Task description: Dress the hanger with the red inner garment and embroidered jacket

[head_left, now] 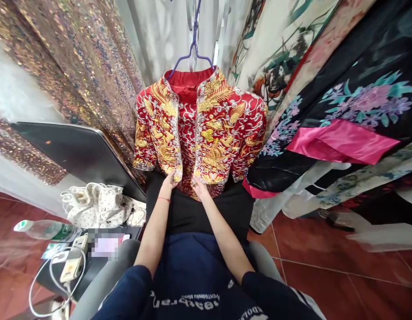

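Pale drapes (146,40) and sequined fabric (92,49) are seen behind, with red floor tiles (292,242) below and a black flowered garment (362,95) hung at the right. Centrally, a red jacket (215,126) embroidered in gold and silver is carried on a purple hanger (194,42), its lower edge lying against black cloth (189,220) over the lap. By the left hand (171,179), one lower front corner is pinched between thumb and fingers; by the right hand (199,186), the opposite corner is gripped with curled fingers, though their exact hold cannot be told.

As far as can be judged, the hanging is done and the two fronts have been brought level, near each other but apart. No closed fastening can be seen along the opening, so any joining of the fronts appears undone. Whether the embroidery is finished cannot be told; no loose thread or needle can be made out.
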Tool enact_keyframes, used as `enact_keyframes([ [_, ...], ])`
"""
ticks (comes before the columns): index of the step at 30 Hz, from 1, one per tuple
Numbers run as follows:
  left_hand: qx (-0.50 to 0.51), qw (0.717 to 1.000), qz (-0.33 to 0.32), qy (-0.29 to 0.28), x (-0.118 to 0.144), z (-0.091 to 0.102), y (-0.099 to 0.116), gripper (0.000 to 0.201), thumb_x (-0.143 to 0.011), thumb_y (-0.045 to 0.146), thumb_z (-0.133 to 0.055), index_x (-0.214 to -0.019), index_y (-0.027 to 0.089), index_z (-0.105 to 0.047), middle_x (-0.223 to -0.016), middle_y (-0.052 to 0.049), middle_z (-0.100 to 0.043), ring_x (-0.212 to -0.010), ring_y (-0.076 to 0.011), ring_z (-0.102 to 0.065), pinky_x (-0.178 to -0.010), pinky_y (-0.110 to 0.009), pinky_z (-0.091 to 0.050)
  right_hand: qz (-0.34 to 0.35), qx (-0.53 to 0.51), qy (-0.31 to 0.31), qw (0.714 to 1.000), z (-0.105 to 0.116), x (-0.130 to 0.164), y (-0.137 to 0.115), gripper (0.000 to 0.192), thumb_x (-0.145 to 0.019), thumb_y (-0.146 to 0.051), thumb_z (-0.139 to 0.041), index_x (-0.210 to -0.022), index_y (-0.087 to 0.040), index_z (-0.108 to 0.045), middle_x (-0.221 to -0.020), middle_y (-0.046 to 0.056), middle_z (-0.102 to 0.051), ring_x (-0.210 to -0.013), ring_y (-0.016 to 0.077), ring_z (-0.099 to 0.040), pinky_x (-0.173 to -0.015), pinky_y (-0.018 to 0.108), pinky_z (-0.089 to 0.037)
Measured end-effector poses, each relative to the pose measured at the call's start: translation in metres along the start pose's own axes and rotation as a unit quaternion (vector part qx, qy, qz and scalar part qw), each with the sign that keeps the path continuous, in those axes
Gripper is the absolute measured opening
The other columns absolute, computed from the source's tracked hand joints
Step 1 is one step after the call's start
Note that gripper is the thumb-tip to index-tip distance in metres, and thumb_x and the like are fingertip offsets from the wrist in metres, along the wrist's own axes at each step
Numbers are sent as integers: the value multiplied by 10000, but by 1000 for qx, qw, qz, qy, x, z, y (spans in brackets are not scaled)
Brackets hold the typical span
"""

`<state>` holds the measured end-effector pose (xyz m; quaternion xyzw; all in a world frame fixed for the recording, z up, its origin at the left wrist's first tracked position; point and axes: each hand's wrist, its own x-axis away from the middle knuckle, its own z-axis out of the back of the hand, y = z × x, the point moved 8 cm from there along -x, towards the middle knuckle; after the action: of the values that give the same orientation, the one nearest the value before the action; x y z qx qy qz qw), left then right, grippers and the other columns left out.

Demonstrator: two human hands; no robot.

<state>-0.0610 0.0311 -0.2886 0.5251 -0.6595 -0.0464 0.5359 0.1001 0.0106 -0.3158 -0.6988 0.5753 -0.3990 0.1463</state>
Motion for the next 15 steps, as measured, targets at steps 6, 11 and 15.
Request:
enact_keyframes([
  [6,31,994,-18,-106,12,-30,-23,211,-924,206,-654,-1117,133,-698,-945,-79,-752,-850,-133,-720,-830,-201,-579,66,30,-39,997,-46,5,-23,403,-629,-278,-854,-998,-186,-722,-996,37,-767,-890,185,-695,-680,264,-545],
  [11,35,993,-13,-108,15,-24,-52,136,-896,125,-665,-1022,128,-715,-847,-57,-752,-760,-97,-703,-739,-151,-560,102,57,32,993,-28,1,-19,489,-616,-243,-827,-1080,-183,-684,-1019,35,-765,-976,197,-699,-748,277,-565],
  [15,29,994,-4,-109,19,-12,-72,127,-862,73,-683,-972,122,-722,-818,-54,-756,-759,-112,-705,-762,-189,-561,100,85,93,987,18,3,-15,372,-689,-210,-795,-1038,-177,-670,-886,0,-749,-836,154,-697,-721,259,-557],
])
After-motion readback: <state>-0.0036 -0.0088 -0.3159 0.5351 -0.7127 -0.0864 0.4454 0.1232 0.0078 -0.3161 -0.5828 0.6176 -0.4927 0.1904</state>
